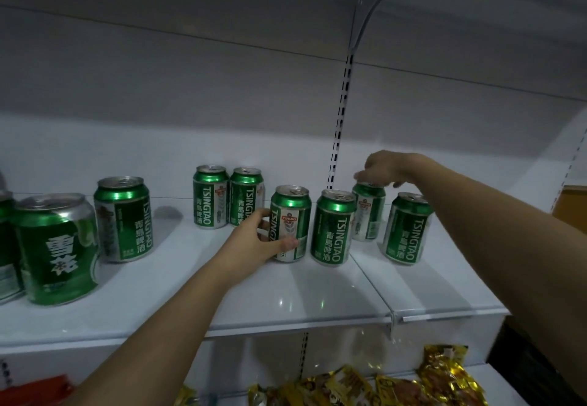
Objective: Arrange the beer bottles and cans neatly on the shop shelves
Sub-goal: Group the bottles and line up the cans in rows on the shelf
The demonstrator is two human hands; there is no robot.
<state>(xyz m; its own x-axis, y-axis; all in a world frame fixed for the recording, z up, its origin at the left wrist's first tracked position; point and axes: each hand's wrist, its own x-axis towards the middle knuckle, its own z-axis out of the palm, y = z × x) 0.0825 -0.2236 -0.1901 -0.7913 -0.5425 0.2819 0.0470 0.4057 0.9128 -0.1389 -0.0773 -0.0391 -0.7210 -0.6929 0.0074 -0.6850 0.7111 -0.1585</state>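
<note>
green tsingtao cans stand loosely scattered on the white shelf (pixel 286 304). left hand (pixel 254 240) wraps the side of a front can (pixel 290 224); right hand (pixel 381 165) pinches the top rim of a rear can (pixel 368 211), which looks slightly tilted. risk, as judged: the top-held can could tip or slip and knock the neighbouring can (pixel 408 229) just beside it off its spot.

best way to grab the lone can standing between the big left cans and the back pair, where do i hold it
Wrap the lone can around its mid body, coming from the front edge of the shelf. It stands upright with open space in front and on its right, so fingers fit round the sides. The large can sits close on its left, so avoid approaching from there. A top grip on the rim also looks workable.
</note>
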